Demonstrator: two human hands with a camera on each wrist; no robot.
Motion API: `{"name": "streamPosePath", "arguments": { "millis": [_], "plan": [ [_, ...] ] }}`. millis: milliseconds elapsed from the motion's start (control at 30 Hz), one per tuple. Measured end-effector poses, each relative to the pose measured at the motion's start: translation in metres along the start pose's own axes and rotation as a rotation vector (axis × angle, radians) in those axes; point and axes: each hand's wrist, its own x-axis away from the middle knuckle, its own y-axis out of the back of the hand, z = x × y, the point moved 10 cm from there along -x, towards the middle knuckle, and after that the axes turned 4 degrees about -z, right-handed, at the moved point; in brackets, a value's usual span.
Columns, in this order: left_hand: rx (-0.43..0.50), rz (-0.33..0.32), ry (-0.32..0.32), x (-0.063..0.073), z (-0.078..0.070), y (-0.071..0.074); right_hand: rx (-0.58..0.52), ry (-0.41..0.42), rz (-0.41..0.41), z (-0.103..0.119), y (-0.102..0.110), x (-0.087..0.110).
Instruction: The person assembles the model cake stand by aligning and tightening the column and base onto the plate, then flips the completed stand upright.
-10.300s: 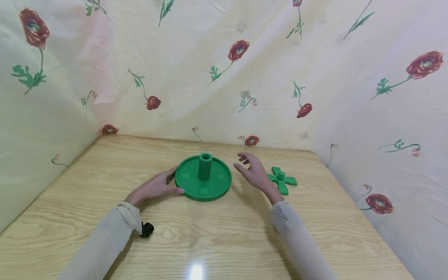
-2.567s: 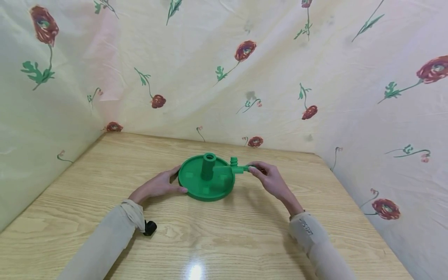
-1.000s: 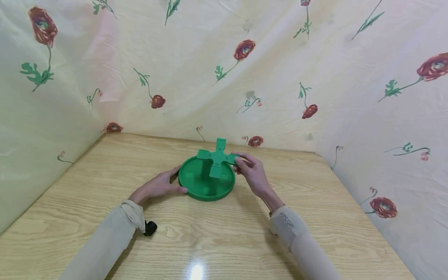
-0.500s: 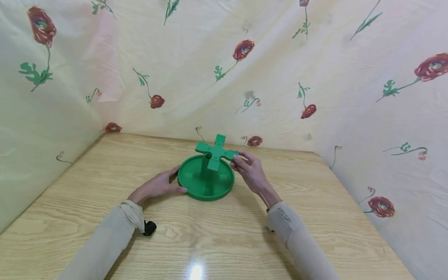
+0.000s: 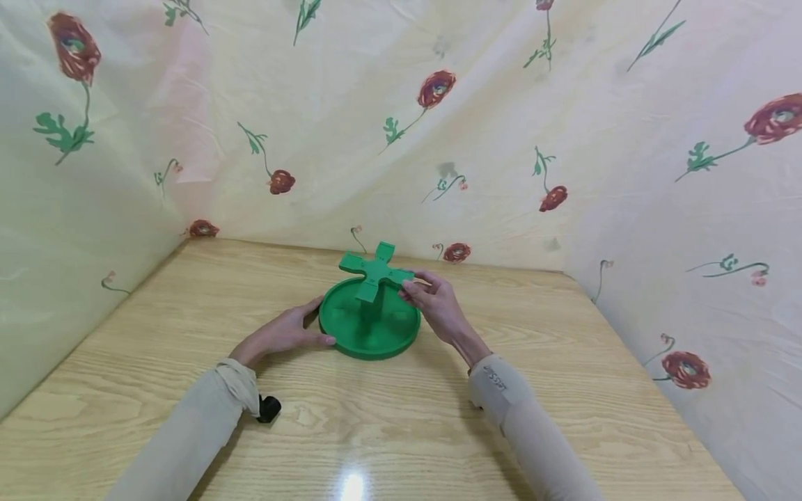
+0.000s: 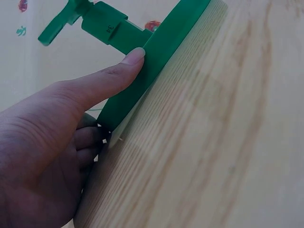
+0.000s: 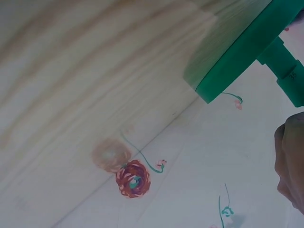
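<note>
R hand [image 5: 432, 305] pinches green cross [image 5: 376, 273], now shifted over post [image 6: 104, 23], so approx. aligned; L hand [image 5: 285, 331] grips round tray [image 5: 371, 355].

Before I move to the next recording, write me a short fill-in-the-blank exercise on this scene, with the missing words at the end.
1. The right hand grips the cross-shaped piece, while the round tray is held at its edge by the ____ one.
2. The cross-shaped piece has ____ arms.
3. The tray and the piece are both coloured ____.
4. The cloth backdrop is printed with ____.

Missing words: left; four; green; flowers.
</note>
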Motion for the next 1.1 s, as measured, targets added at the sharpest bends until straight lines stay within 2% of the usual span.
{"name": "streamPosePath", "arguments": {
  "millis": [167,433,533,933,1100],
  "plan": [
    [-0.01,0.003,-0.009,0.0,-0.001,0.0,0.1,0.022,0.022,0.0,-0.002,0.0],
    [-0.036,0.003,0.017,-0.001,0.002,0.001,0.25,0.04,0.049,0.0,0.0,0.002],
    [-0.03,0.002,0.029,-0.001,0.003,0.001,0.3,0.057,0.042,0.001,0.001,0.003],
    [-0.023,0.002,0.005,0.0,0.003,0.0,0.447,0.152,-0.002,0.007,0.001,0.004],
    [-0.031,0.001,0.01,-0.001,0.004,0.0,0.482,0.177,-0.025,0.011,-0.001,0.006]
  ]
}}
